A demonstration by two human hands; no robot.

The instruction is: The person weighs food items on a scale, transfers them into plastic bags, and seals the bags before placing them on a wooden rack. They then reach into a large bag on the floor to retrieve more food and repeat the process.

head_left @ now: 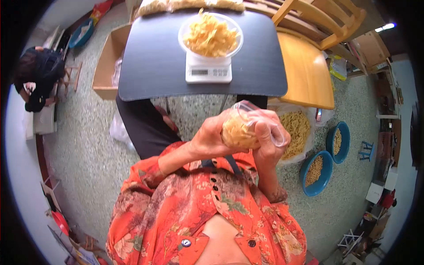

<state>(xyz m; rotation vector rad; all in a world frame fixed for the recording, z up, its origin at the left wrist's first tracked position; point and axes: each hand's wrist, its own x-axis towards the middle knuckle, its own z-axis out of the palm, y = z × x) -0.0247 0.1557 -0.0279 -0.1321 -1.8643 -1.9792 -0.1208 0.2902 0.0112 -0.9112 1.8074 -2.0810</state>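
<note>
Clear plastic forms the bag (240,130), packed with pale yellow pieces and held up off the desk (150,66), on the person's side of the scale (208,70) and well apart from it. Filling looks done for this one, and closing its loose top seems to be what is left (the film there stands crumpled and open). On the scale a bowl (181,39) is heaped with the same pieces, so plenty appears unbagged. The left hand (211,140) comes in with a bent wrist, its fingers wrapped tight round the bag's body. The right hand (268,148) rises from a bent elbow, fingers pinching the film at the bag's upper side. A blue basin (327,176) sits on the floor, right of the scale.
</note>
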